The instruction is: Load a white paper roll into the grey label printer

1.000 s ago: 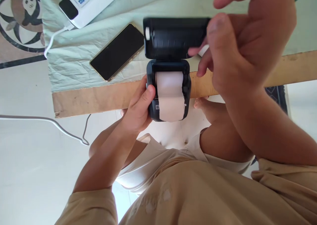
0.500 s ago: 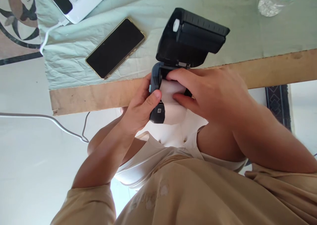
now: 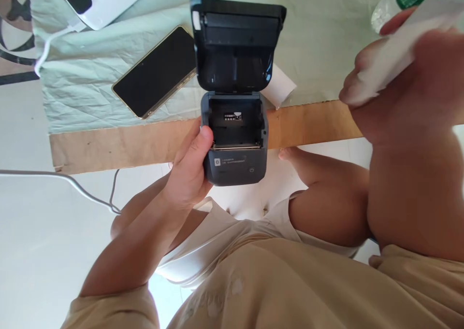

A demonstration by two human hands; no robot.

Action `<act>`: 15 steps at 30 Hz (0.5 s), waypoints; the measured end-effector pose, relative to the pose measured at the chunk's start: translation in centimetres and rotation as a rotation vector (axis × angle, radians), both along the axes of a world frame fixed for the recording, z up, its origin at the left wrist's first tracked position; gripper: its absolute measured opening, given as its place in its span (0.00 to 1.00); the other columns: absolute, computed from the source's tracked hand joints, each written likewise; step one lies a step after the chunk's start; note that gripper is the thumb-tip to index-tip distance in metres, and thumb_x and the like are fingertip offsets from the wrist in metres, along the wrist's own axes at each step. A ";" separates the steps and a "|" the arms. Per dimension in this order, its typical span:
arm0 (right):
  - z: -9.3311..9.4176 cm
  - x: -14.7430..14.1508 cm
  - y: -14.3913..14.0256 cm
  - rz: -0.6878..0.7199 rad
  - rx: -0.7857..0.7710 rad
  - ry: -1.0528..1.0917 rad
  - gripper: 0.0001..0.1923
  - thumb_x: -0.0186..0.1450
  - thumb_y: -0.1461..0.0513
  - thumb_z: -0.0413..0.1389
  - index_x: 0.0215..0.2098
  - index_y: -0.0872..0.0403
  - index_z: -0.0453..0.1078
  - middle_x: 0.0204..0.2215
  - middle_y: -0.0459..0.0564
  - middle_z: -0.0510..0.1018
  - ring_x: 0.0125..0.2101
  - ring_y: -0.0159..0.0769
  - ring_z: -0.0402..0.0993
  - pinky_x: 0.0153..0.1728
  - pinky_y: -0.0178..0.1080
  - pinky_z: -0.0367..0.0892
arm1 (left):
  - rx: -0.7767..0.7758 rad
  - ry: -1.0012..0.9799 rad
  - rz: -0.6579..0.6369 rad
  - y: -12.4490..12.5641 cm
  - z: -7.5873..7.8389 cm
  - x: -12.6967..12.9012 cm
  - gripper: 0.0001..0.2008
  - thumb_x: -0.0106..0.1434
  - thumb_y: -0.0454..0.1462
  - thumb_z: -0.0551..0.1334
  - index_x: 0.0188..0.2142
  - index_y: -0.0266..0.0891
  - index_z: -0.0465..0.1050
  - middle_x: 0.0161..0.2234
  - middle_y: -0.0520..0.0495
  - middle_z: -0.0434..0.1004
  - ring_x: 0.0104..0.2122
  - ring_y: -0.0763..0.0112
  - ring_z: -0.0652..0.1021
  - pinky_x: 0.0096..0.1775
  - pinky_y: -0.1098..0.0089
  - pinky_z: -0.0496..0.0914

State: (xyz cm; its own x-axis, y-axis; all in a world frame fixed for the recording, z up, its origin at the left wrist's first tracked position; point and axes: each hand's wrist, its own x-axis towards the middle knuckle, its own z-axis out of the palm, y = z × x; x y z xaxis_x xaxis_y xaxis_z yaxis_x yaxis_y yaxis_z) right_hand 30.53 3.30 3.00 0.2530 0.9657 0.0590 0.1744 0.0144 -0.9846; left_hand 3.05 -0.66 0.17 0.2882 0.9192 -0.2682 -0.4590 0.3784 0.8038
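Note:
My left hand (image 3: 190, 167) grips the left side of a dark, small label printer (image 3: 237, 167), its thumb at the edge of the opening. The printer's lid (image 3: 235, 49) is swung up. Its paper compartment (image 3: 235, 123) shows no roll inside, only a small printed sticker on the inner wall. Off to the right, my right hand (image 3: 384, 78) is raised and closed around a white paper roll (image 3: 409, 39), blurred by motion and seen partly. The fingers pass near the bottle behind them.
A black phone (image 3: 157, 73) lies on the green cloth (image 3: 319, 44) left of the printer. Farther left is a white device (image 3: 108, 0) with a cable. A pale paper piece (image 3: 281, 85) pokes out behind the lid. A bottle (image 3: 384, 15) with a green label lies at top right.
My right hand has drawn the white paper roll out of the printer and carried it up to the right. The printer, still in my left hand, has turned to show its compartment.

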 end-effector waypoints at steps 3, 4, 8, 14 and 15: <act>-2.4 0.9 0.7 -0.139 0.061 -0.147 0.13 0.53 0.60 0.62 0.34 0.48 0.63 0.27 0.44 0.66 0.21 0.28 0.62 0.18 0.36 0.59 | 0.011 0.017 0.027 0.0 0.4 0.2 0.20 0.70 0.52 0.55 0.46 0.44 0.79 0.43 0.46 0.83 0.52 0.54 0.80 0.51 0.58 0.79; -2.9 1.0 0.7 -0.131 0.062 -0.256 0.12 0.54 0.62 0.62 0.34 0.48 0.64 0.28 0.45 0.67 0.21 0.28 0.63 0.20 0.36 0.61 | 0.018 0.021 0.029 0.0 0.6 0.3 0.21 0.70 0.53 0.54 0.45 0.45 0.80 0.44 0.46 0.83 0.53 0.54 0.80 0.51 0.58 0.79; -2.6 1.3 0.5 -0.051 0.131 -0.684 0.12 0.57 0.62 0.63 0.38 0.48 0.68 0.39 0.53 0.77 0.37 0.38 0.72 0.34 0.40 0.66 | 0.039 0.028 0.025 0.1 0.8 0.3 0.22 0.69 0.53 0.53 0.45 0.47 0.81 0.47 0.49 0.83 0.57 0.51 0.77 0.54 0.58 0.77; -1.7 1.3 1.7 -0.089 0.039 -0.846 0.25 0.51 0.66 0.64 0.47 0.50 0.68 0.42 0.50 0.77 0.39 0.39 0.71 0.42 0.44 0.66 | 0.065 0.025 -0.008 0.0 0.7 0.3 0.24 0.69 0.55 0.52 0.46 0.48 0.81 0.50 0.50 0.82 0.57 0.50 0.77 0.54 0.57 0.78; -1.7 1.3 1.7 -0.087 -0.012 -0.860 0.29 0.50 0.66 0.65 0.50 0.51 0.67 0.43 0.51 0.77 0.40 0.40 0.72 0.44 0.46 0.66 | 0.068 0.016 -0.006 0.0 0.7 0.3 0.24 0.69 0.55 0.51 0.46 0.48 0.81 0.50 0.50 0.82 0.56 0.50 0.77 0.54 0.58 0.78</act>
